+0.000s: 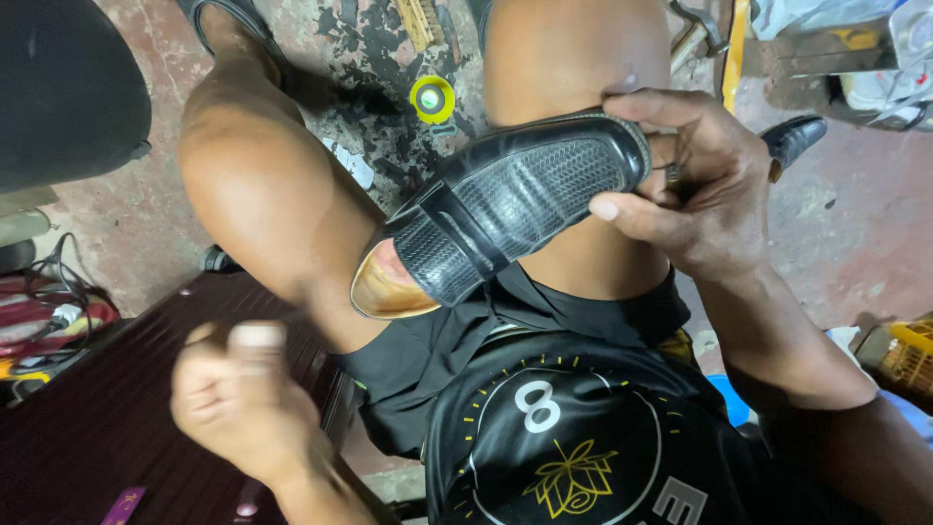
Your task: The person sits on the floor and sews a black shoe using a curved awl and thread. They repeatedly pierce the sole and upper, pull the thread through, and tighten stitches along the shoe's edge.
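Gripping the toe of a black textured leather loafer (pixel 505 204) between thumb and fingers, the right hand (pixel 695 190) holds it across the knees at centre; the left hand (pixel 233 399), at seven o'clock, is fisted, holding nothing visible.

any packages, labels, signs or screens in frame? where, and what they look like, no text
No screens or signs.
Round printed emblem: on the black shirt, bottom centre; white ring with yellow ticks and a yellow leaf motif.
Purple label strip: bottom left on the dark ribbed surface; narrow, purple with small gold marks.
Yellow crate: right edge; only a corner shows.
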`<state>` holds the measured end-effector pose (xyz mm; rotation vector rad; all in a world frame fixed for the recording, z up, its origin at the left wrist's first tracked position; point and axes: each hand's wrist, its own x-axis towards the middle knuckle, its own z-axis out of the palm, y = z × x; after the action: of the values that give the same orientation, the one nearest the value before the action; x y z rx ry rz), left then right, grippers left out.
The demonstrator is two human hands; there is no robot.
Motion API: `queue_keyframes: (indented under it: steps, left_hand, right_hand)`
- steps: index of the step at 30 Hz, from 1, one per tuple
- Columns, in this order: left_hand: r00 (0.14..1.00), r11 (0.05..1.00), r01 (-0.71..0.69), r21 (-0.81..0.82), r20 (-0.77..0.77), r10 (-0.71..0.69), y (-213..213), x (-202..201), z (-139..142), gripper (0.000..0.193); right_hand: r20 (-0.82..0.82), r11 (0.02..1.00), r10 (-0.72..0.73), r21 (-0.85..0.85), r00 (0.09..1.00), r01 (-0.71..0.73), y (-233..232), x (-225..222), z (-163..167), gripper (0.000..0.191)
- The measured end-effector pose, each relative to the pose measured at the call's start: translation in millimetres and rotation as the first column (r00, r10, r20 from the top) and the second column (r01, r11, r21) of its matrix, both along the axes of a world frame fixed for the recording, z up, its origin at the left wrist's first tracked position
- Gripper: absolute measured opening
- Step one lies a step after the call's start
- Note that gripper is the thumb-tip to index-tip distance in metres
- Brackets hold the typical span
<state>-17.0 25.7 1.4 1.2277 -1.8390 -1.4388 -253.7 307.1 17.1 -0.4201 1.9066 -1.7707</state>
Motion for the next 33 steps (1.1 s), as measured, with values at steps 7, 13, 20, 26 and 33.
queue_keyframes:
  steps: [7,13,20,26,33]
  left_hand:
    - [0.945,0.929,-0.315,-0.197,0.033,0.327,-58,49,-95,0.035]
    - [0.975,0.748,0.167,-0.642,0.22,-0.029,-22,18,-66,0.018]
    - [0.789,0.592,0.613,-0.523,0.365,-0.494,37,-44,32,0.011]
    - [0.75,0.675,0.659,-0.332,0.226,-0.621,45,-73,17,0.014]
    - [0.826,0.816,0.547,-0.187,-0.042,-0.562,53,-72,7,0.038]
  right_hand:
    - [0.038,0.989,-0.012,-0.146,0.999,0.018,3,-9,-10,0.056]
    - [0.123,0.984,-0.016,-0.172,0.992,0.037,2,-13,-15,0.059]
    - [0.066,0.993,0.002,-0.115,0.998,0.006,-2,-14,-12,0.059]
    - [0.119,0.983,-0.029,-0.175,0.993,0.049,-3,-12,-12,0.058]
    - [0.078,0.993,-0.011,-0.12,0.997,0.02,1,-5,-5,0.06]
